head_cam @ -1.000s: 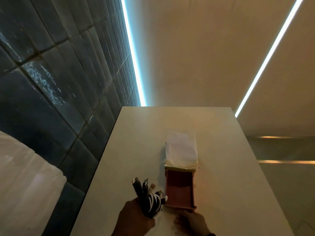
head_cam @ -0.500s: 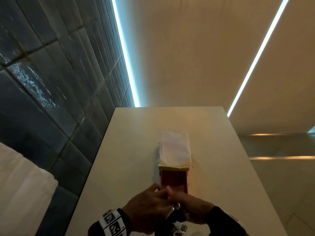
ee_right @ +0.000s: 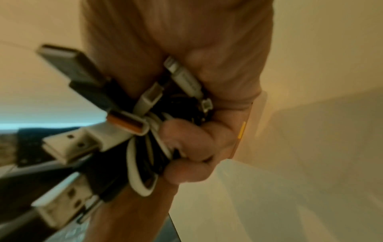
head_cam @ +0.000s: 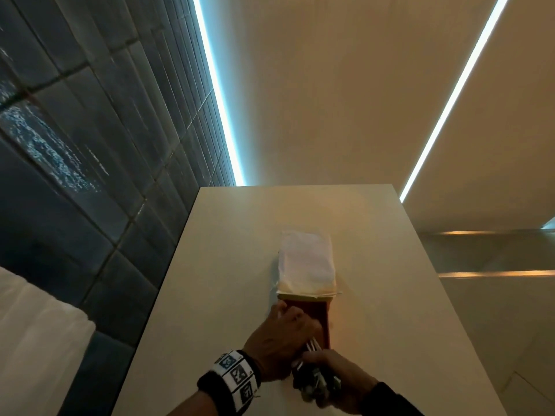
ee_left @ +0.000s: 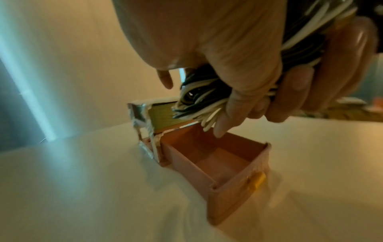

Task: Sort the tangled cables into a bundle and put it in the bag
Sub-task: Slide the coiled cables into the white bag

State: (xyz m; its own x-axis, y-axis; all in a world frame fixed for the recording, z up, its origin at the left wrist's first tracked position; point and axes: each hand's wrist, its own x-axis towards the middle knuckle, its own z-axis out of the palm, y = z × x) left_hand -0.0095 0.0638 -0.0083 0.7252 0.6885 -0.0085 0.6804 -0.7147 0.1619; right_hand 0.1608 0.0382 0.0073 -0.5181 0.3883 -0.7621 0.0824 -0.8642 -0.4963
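Observation:
A bundle of black and white cables (head_cam: 313,382) is held by both hands at the table's near end. My left hand (head_cam: 288,328) grips the looped end (ee_left: 196,101) just above an open orange tray (ee_left: 238,188). That tray (head_cam: 322,313) sticks out toward me from under a white bag (head_cam: 306,262). My right hand (head_cam: 330,370) grips the plug end, where several USB plugs (ee_right: 68,147) fan out past its curled fingers (ee_right: 186,147). The tray's inside is bare. The middle of the bundle is hidden by the hands.
The long pale table (head_cam: 225,265) runs away from me, with a dark tiled wall (head_cam: 90,175) close along its left side. A white cloth surface (head_cam: 36,340) lies at the lower left. Bare tabletop lies on both sides of the bag.
A second ago my left hand held the bundle upright beside the tray while my right hand touched the tray's near end. Both hands now hold the bundle, its loops tipped forward over the tray.

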